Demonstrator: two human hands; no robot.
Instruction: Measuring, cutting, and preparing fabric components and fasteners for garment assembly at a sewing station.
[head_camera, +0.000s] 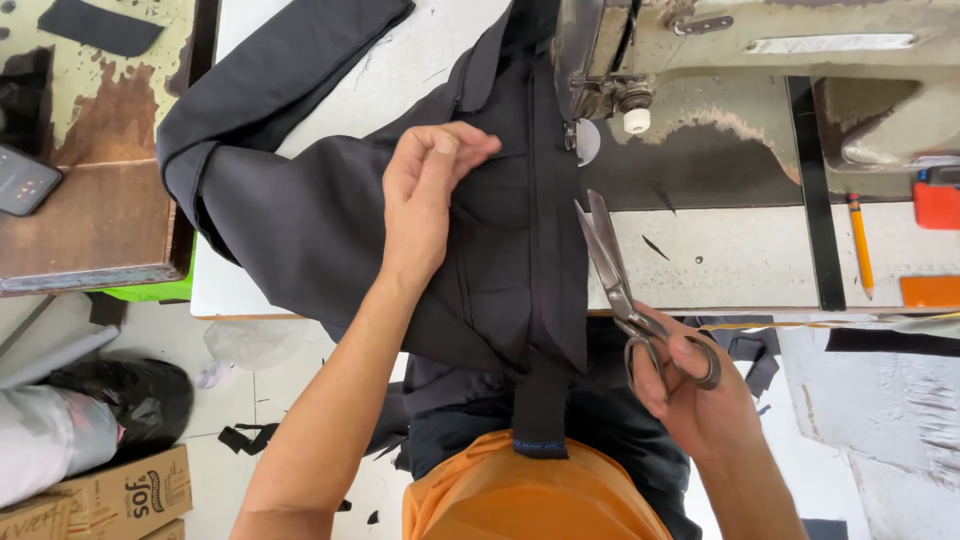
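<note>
My left hand (425, 195) lies flat on the dark cloth (340, 230), fingers loosely curled, tips pinching a fold near the seam. It grips nothing else. My right hand (690, 395) is closed through the handles of the scissors (615, 280); the blades are shut and point toward 11 o'clock, tips just beside the cloth's right edge.

The cloth spreads across the white table (400, 60) from 10 o'clock down to my lap, one long strip running from the needle area straight to 6 o'clock, where it ends against my orange shirt (520, 495).

At 1 o'clock from the left hand stands the sewing machine (760, 45), worn and pale, its head over the cloth's top edge. At 3 o'clock, well apart, a pencil (860, 245) lies on the table beside a black strip (815, 190). Further right, an orange block (935, 205).

At 9 o'clock, a rusted side table (100, 120) carries a phone (22, 182). Cardboard boxes (110, 500) at 8 o'clock on the floor.
</note>
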